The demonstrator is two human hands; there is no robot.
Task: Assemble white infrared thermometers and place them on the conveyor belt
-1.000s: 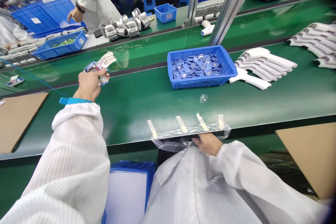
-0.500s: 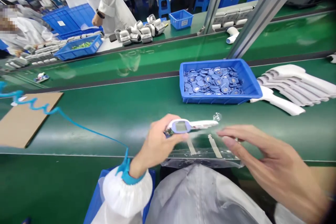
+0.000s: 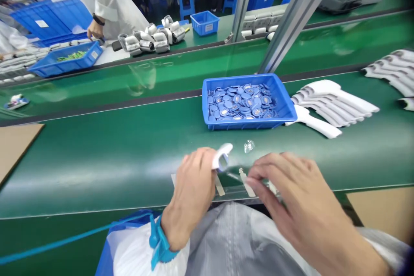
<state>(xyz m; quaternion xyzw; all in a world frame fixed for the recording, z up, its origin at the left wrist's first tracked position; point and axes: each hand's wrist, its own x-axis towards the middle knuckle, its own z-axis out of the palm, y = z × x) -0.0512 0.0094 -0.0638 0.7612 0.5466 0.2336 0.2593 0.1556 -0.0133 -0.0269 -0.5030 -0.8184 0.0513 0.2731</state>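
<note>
White device, between worktop edge and blue bin, sits clasped in the left hand; right hand half-curled nearby, its hold too blurred to tell.

My left hand covers much of the white piece it grips, and the end that shows is smeared by blur. My right hand is soft too; I can't tell whether its fingertips pinch the pale streak beside them. My hands hide parts of the tape strips. The left edge cuts off the brown board, the right edge the outermost white shells, the top edge a co-worker.
</note>
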